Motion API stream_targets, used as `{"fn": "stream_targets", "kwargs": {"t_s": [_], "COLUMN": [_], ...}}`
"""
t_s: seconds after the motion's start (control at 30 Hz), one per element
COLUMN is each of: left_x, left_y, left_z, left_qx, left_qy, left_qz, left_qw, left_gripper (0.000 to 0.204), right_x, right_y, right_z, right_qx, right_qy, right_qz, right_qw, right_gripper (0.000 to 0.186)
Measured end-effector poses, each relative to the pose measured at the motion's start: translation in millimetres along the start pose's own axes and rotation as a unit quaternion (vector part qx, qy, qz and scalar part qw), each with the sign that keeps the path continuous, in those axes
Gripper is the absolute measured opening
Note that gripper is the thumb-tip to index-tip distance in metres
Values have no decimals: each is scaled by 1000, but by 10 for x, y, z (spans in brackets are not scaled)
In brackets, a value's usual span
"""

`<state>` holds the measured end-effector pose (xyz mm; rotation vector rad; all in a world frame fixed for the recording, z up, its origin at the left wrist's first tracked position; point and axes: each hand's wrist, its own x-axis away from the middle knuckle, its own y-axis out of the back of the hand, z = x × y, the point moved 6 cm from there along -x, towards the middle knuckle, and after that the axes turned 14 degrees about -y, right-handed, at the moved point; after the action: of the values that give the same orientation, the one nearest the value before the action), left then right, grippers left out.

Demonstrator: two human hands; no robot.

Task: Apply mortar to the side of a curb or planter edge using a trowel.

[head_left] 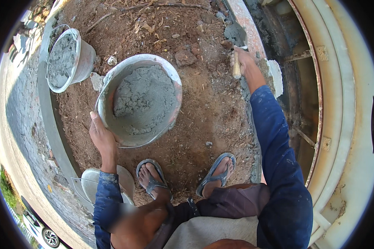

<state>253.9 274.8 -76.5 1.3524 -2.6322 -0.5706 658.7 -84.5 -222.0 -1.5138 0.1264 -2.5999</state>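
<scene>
The mortar (147,97) is looking plain grey, the dirt (207,118) is showing reddish-brown, the navy right sleeve (275,128) is sporting pale flecks, sandals (155,183) are rocking blue-grey, trowel handle (237,69) is showing light tan.

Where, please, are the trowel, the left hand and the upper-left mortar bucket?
Trowel (237,71): head view, on its handle.
Left hand (104,140): head view, on the back of it.
Upper-left mortar bucket (85,62): head view, on its outer wall.

Mortar (143,93) lies in the middle bucket (177,97); a second bucket (84,62) stands to its left, the trowel (236,71) right.
</scene>
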Motion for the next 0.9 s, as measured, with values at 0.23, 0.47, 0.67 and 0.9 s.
{"fn": "stream_targets", "kwargs": {"t_s": [0.23, 0.47, 0.67, 0.9], "left_x": [2, 19, 30, 49], "left_y": [28, 42, -29, 38], "left_z": [-8, -6, -102, -48], "left_qx": [-8, -8, -11, -6], "left_qy": [25, 8, 4, -8], "left_qz": [-5, -12, -2, -9], "left_qw": [1000, 1000, 1000, 1000], "left_gripper": [60, 61, 60, 60], "right_x": [491, 577, 87, 431], "right_y": [68, -254, -143, 8], "right_z": [-723, -606, -269, -696], "right_qx": [14, 188, 84, -25], "right_qy": [72, 151, 53, 44], "right_qz": [-102, -138, -101, -112], "right_qw": [992, 961, 990, 992], "right_gripper": [24, 28, 27, 25]}}
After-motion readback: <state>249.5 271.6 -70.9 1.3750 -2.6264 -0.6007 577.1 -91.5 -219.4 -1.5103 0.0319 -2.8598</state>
